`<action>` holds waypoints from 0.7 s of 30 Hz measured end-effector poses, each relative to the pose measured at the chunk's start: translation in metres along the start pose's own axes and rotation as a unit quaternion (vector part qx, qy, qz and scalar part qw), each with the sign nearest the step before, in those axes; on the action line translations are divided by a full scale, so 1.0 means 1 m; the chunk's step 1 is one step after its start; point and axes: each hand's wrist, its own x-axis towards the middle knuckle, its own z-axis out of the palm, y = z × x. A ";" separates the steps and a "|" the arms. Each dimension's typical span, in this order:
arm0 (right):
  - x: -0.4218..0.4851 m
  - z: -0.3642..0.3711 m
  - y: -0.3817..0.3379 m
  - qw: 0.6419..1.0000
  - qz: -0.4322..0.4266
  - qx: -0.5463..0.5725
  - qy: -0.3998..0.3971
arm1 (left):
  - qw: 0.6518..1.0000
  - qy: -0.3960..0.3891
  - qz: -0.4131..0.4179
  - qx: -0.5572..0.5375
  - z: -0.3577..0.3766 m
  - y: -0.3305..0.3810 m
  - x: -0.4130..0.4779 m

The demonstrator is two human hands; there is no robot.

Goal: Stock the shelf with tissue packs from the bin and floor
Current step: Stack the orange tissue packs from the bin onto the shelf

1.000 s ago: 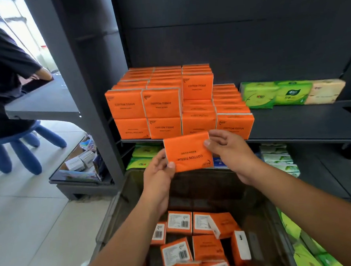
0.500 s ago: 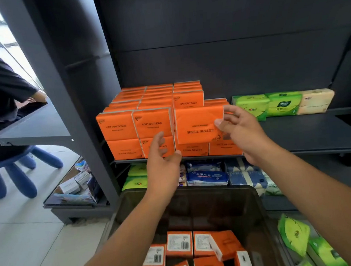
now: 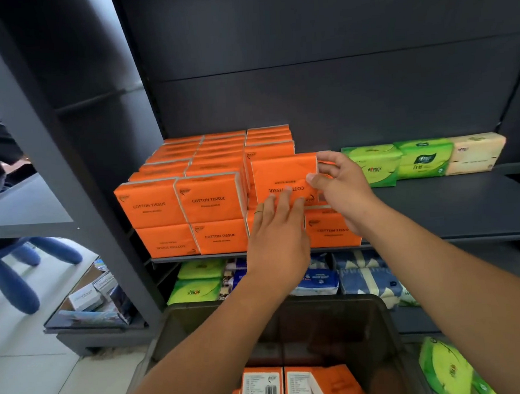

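Note:
An orange cotton-tissue pack (image 3: 283, 177), label upside down, stands on the lower orange row at the front of the dark shelf (image 3: 448, 212). My right hand (image 3: 340, 189) pinches its right edge between thumb and fingers. My left hand (image 3: 278, 235) presses straight fingertips against its lower front. Stacked orange packs (image 3: 180, 201) fill the shelf to the left and behind. Below, a dark bin (image 3: 181, 326) holds more orange packs (image 3: 297, 386), barcodes up.
Green and beige tissue packs (image 3: 424, 159) lie at the shelf's right rear. The lower shelf holds green, blue and white packs (image 3: 367, 278). Green packs (image 3: 445, 368) lie on the floor right of the bin. A seated person and blue stool (image 3: 13, 272) are at left.
Both hands carried the orange pack up from above the bin to the shelf stack. My left hand, which let go midway, now presses against the pack's front.

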 end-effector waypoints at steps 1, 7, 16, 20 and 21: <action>0.005 0.002 0.001 1.000 -0.001 0.001 0.000 | 1.000 -0.006 -0.009 0.007 0.003 -0.001 0.005; 0.034 0.012 0.012 1.000 -0.015 -0.021 0.007 | 0.996 -0.053 -0.067 0.028 0.013 -0.007 0.037; 0.070 0.031 0.040 0.997 -0.032 -0.060 0.020 | 0.990 -0.099 -0.096 0.043 0.022 -0.018 0.070; 0.077 0.039 0.052 0.995 -0.030 -0.077 0.051 | 0.987 -0.116 -0.106 0.041 0.024 -0.021 0.077; 0.077 0.039 0.053 0.995 -0.024 -0.084 0.050 | 0.987 -0.117 -0.106 0.041 0.024 -0.022 0.079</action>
